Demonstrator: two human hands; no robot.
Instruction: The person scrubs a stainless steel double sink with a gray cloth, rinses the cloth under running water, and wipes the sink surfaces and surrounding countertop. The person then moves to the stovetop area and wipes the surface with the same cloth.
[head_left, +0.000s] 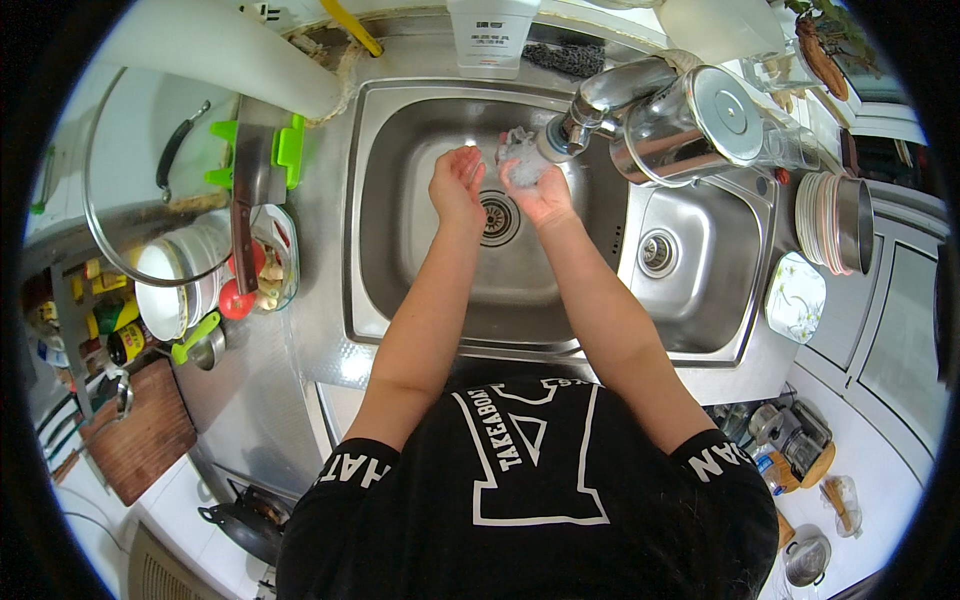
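Observation:
Both hands are over the large basin of a stainless steel double sink. Water runs from the chrome faucet onto my right hand, which is cupped under the spout; splashing water hides part of its fingers. My left hand is beside it, palm turned inward, fingers bent and slightly parted, with nothing visible in it. The round drain strainer lies below and between the hands. I see no object in either hand.
A cleaver stands in a green holder at left, near tomatoes and stacked bowls. A white bottle and a dark scrubber sit behind the sink. A lidded metal container stands close right of the faucet; stacked plates are farther right.

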